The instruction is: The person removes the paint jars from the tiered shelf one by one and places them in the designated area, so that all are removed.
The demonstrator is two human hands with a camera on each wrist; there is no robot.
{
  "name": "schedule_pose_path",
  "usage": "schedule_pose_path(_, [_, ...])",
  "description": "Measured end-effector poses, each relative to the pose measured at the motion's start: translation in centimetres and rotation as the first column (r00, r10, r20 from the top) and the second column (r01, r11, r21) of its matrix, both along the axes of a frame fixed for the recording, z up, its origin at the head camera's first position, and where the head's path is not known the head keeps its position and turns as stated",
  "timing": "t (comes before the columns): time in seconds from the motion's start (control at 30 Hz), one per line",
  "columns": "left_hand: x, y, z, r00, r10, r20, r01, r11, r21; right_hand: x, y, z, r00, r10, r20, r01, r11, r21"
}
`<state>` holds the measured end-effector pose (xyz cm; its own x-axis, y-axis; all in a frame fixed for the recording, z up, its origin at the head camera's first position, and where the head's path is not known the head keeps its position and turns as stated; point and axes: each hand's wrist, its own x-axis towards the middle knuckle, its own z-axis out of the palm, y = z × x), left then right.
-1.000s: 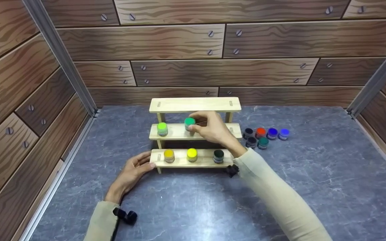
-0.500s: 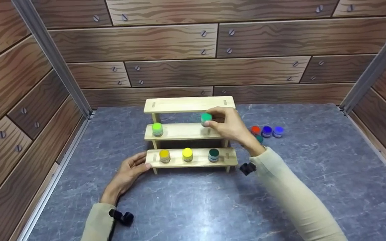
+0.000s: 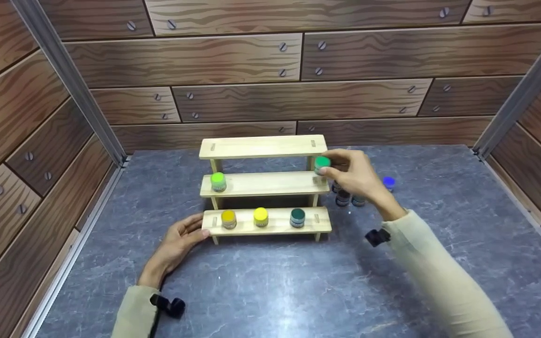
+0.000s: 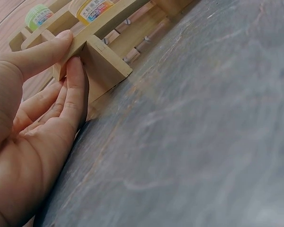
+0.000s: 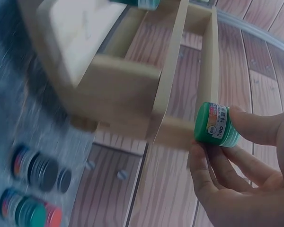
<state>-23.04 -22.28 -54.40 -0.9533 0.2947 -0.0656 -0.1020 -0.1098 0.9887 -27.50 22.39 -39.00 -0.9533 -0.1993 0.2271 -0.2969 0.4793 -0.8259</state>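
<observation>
My right hand (image 3: 357, 174) pinches a green paint jar (image 3: 322, 164) between thumb and fingers, at the right end of the middle shelf in the head view. The right wrist view shows the jar's label (image 5: 217, 122) and the jar raised beside the wooden frame. A three-tier wooden display rack (image 3: 270, 184) stands on the table. My left hand (image 3: 176, 244) grips the left end of its lowest shelf, thumb on top, fingers below. A light green jar (image 3: 218, 182) sits on the middle shelf; orange (image 3: 228, 219), yellow (image 3: 261, 217) and dark green (image 3: 297, 218) jars line the lowest.
Right of the rack, several more jars stand on the grey marbled table (image 3: 261, 286), partly hidden by my right hand: a black jar (image 3: 342, 198) and a blue jar (image 3: 389, 184) show. A red jar (image 5: 53, 216) appears in the right wrist view. Wood-patterned walls (image 3: 233, 61) enclose the table.
My right hand has carried the green jar rightward along the middle shelf, from near its centre to its right end. The left hand keeps its grip on the rack. The head view has shifted slightly.
</observation>
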Motion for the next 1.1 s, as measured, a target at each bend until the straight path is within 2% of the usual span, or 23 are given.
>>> schedule_pose_path(0.33, [0.1, 0.1, 0.1, 1.000, 0.017, 0.014, -0.017, 1.000, 0.011, 0.4, 3.9, -0.8, 0.998, -0.058, 0.012, 0.057, 0.997, 0.053])
schedule_pose_path(0.6, [0.1, 0.1, 0.4, 1.000, 0.021, 0.011, -0.021, 1.000, -0.019, 1.0, 6.9, -1.8, 0.994, -0.102, 0.034, 0.099, 0.992, 0.081])
schedule_pose_path(0.83, [0.3, 0.0, 0.9, 1.000, 0.022, -0.006, -0.022, 0.999, -0.047, 1.5, 9.2, -4.0, 0.989, -0.139, 0.056, 0.134, 0.986, 0.097])
schedule_pose_path(1.1, [0.3, 0.2, 0.9, 1.000, 0.030, 0.003, -0.030, 0.996, -0.079, 1.4, 11.2, -6.4, 0.978, -0.183, 0.103, 0.170, 0.978, 0.119])
